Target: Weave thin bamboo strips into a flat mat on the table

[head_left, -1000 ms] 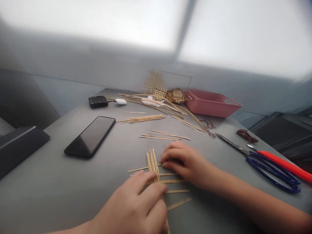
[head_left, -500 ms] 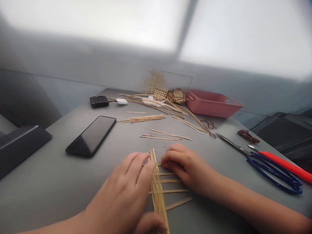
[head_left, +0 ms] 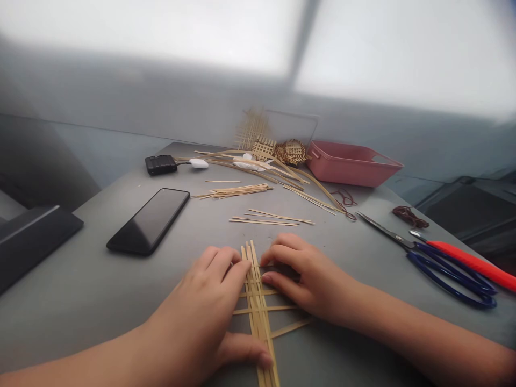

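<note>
A narrow weave of bamboo strips (head_left: 255, 301) lies on the table in front of me, with long strips running away from me and thinner ones crossing them. My left hand (head_left: 209, 301) holds the weave from its left side, index fingertip at the far end and thumb across the lengthwise strips nearer me. On the other side, my right hand (head_left: 300, 271) has its fingers curled over the crosswise strips, fingertips and thumb close to the weave's right edge. Some crosswise strip ends are hidden under both hands.
Loose bamboo sticks (head_left: 272, 219) and a bundle of sticks (head_left: 237, 190) lie beyond. A phone (head_left: 149, 221) is at left. Scissors (head_left: 403, 243), a red-handled tool (head_left: 471, 263) and dark cord (head_left: 409, 216) lie right. Woven pieces (head_left: 292, 152) and a pink basket (head_left: 350, 164) stand behind.
The right thumb has moved left toward the weave's edge, and the right hand sits closer to the long strips. My left fingers have shifted slightly left, uncovering more strip ends.
</note>
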`<state>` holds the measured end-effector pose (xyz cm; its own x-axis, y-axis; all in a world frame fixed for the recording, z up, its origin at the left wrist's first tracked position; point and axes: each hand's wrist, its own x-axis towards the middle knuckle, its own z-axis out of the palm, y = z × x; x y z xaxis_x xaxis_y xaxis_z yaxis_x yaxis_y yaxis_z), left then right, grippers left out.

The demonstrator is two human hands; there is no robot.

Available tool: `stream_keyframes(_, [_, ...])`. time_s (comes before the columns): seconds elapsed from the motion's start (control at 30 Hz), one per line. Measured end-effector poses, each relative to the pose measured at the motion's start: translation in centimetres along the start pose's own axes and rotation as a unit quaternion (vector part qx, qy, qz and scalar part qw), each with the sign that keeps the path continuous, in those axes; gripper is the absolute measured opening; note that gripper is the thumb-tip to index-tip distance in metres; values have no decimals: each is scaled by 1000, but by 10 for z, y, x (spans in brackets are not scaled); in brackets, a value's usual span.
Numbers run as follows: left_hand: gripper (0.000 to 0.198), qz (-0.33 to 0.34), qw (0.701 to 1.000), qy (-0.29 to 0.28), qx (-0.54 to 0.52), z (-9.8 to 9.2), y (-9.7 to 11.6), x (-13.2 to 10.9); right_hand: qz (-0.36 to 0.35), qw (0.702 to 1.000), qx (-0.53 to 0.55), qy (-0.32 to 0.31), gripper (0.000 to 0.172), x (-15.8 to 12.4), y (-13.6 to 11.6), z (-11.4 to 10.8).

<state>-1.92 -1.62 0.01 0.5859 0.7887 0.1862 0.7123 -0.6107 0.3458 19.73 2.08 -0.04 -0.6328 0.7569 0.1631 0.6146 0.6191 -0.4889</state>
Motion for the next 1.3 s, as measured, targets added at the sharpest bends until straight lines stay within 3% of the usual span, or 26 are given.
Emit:
stream_keyframes(0.27, [73, -33, 998, -44, -11, 2, 3, 0, -19, 1000, -12, 18, 6, -3, 0, -1])
stream_keyframes(0.37, [72, -16, 998, -55, 5, -5, 3, -2, -118, 993, 5, 29, 7, -9, -7, -12])
stream_keyframes(0.43, [67, 7, 999, -35, 31, -10, 1, -5, -189, 982, 8, -5, 8, -15, -13, -19])
stream_keyframes(0.53, [47, 34, 998, 26, 55, -14, -2, -12, -209, 976, -28, -47, 10, -22, -18, -20])
stream_keyframes(0.63, [12, 91, 993, 69, 10, -12, -5, -16, -184, 980, -59, -39, 15, -24, -16, -14])
stream_keyframes(0.67, [10, 110, 991, 71, -2, -11, -5, -15, -178, 982, -63, -28, 17, -24, -15, -12])
stream_keyframes(0.83, [23, 126, 990, 55, 24, -10, -2, -7, -173, 981, -87, 21, 26, -24, -11, -10])
stream_keyframes(1.07, [34, 184, 977, 105, 31, -4, 2, -12, -176, 981, -56, -61, 13, -25, -10, -15])
stream_keyframes(1.3, [38, 219, 968, 112, 46, -2, -2, -7, -198, 978, -63, -30, 15, -25, -13, -9])
